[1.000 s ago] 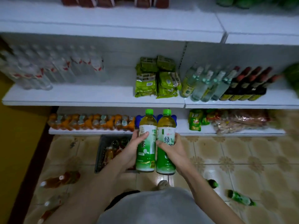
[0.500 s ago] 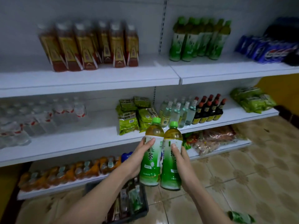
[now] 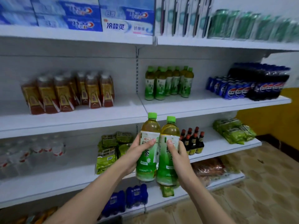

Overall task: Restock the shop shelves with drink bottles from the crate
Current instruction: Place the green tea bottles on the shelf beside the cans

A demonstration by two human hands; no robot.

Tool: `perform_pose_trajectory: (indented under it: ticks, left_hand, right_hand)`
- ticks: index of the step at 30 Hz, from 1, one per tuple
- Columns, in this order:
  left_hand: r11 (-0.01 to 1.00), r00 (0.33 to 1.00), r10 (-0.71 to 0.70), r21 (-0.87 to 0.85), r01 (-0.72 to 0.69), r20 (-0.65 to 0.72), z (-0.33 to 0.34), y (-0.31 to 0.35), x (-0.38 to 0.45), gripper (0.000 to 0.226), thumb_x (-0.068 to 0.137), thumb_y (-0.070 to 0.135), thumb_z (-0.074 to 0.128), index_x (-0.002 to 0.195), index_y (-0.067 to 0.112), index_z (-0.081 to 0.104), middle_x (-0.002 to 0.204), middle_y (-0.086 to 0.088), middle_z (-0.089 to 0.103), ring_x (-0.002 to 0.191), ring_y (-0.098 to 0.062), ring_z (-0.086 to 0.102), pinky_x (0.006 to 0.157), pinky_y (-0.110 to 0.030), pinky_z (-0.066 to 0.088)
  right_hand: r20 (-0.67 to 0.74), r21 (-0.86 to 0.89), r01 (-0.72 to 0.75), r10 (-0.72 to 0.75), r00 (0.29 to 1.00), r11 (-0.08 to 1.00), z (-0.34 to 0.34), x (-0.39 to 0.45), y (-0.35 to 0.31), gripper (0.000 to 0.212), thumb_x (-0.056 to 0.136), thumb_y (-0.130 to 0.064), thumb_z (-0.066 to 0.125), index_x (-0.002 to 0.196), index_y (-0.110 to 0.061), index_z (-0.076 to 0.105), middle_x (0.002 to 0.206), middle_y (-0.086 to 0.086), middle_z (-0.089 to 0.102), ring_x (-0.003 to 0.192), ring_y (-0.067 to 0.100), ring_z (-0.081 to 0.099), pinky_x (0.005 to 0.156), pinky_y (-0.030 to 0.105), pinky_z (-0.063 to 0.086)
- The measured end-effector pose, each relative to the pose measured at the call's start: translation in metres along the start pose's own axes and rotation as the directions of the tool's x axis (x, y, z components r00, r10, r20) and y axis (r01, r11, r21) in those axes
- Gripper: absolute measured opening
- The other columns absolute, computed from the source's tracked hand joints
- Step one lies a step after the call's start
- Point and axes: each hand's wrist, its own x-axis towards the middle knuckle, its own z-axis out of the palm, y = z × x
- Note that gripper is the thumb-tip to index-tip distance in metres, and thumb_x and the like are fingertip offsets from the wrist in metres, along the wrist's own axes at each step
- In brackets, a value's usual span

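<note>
I hold two green tea bottles upright, side by side and touching, in front of the shelves. My left hand grips the left green tea bottle with its thumb across the label. My right hand grips the right green tea bottle. Both have green caps and green-and-white labels. A group of matching green tea bottles stands on the white shelf above and behind my hands. The crate is out of view.
Red-brown tea bottles stand left of the upright divider. Blue cola cans and dark cola bottles fill the right end. Dark sauce bottles and green packets sit one shelf lower. Toothpaste boxes line the top shelf.
Both hands have risen with the two bottles, from near the floor to shelf height. My view has tilted up; the crate and the floor bottles have left the frame.
</note>
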Motion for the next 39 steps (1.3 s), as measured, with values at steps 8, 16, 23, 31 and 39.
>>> perform_pose_trajectory:
  ticks: [8, 16, 23, 31, 39]
  left_hand:
    - [0.994, 0.993, 0.104, -0.011, -0.105, -0.055, 0.083, 0.025, 0.060, 0.062, 0.076, 0.025, 0.076, 0.133, 0.022, 0.051, 0.116, -0.013, 0.073, 0.104, -0.033, 0.071, 0.088, -0.049, 0.058]
    - [0.969, 0.960, 0.236, 0.104, -0.222, -0.150, 0.098, 0.054, 0.145, 0.074, 0.071, 0.026, 0.081, 0.136, 0.025, 0.046, 0.118, -0.008, 0.072, 0.103, -0.023, 0.072, 0.078, -0.036, 0.059]
    - [0.951, 0.940, 0.295, 0.149, -0.271, -0.174, 0.091, 0.069, 0.267, 0.079, 0.074, 0.015, 0.085, 0.139, 0.022, 0.040, 0.128, -0.004, 0.064, 0.114, -0.018, 0.063, 0.100, -0.042, 0.050]
    - [0.928, 0.920, 0.336, 0.238, -0.287, -0.200, 0.086, 0.061, 0.371, 0.080, 0.073, 0.009, 0.087, 0.132, 0.031, 0.038, 0.122, 0.009, 0.060, 0.112, -0.007, 0.058, 0.102, -0.037, 0.045]
    - [0.874, 0.898, 0.386, 0.394, -0.284, -0.209, 0.090, 0.048, 0.434, 0.079, 0.085, 0.011, 0.077, 0.147, 0.028, 0.031, 0.134, 0.005, 0.055, 0.118, -0.009, 0.055, 0.075, -0.007, 0.046]
  right_hand:
    - [0.081, -0.048, 0.113, -0.109, 0.991, 0.992, -0.077, 0.049, -0.054, 0.030, 0.093, -0.042, 0.062, 0.118, -0.025, 0.058, 0.110, 0.000, 0.073, 0.098, 0.013, 0.072, 0.083, 0.034, 0.060]
    - [0.128, -0.076, 0.189, -0.178, 0.976, 0.979, -0.096, 0.142, -0.074, 0.047, 0.082, -0.056, 0.066, 0.120, -0.032, 0.058, 0.111, -0.006, 0.072, 0.102, 0.011, 0.071, 0.092, 0.043, 0.057]
    - [0.086, -0.114, 0.276, -0.267, 0.960, 0.955, -0.104, 0.255, -0.079, 0.045, 0.085, -0.048, 0.067, 0.125, -0.031, 0.055, 0.113, -0.010, 0.071, 0.102, 0.005, 0.068, 0.092, 0.036, 0.056]
    - [0.060, -0.091, 0.261, -0.256, 0.965, 0.961, -0.117, 0.369, -0.060, 0.041, 0.095, -0.035, 0.063, 0.134, -0.031, 0.050, 0.122, -0.010, 0.068, 0.111, 0.007, 0.066, 0.097, 0.037, 0.055]
    - [0.147, -0.217, 0.237, -0.208, 0.967, 0.947, -0.140, 0.442, -0.051, 0.043, 0.099, -0.020, 0.059, 0.137, -0.028, 0.041, 0.128, -0.011, 0.061, 0.112, -0.001, 0.061, 0.090, 0.022, 0.055]
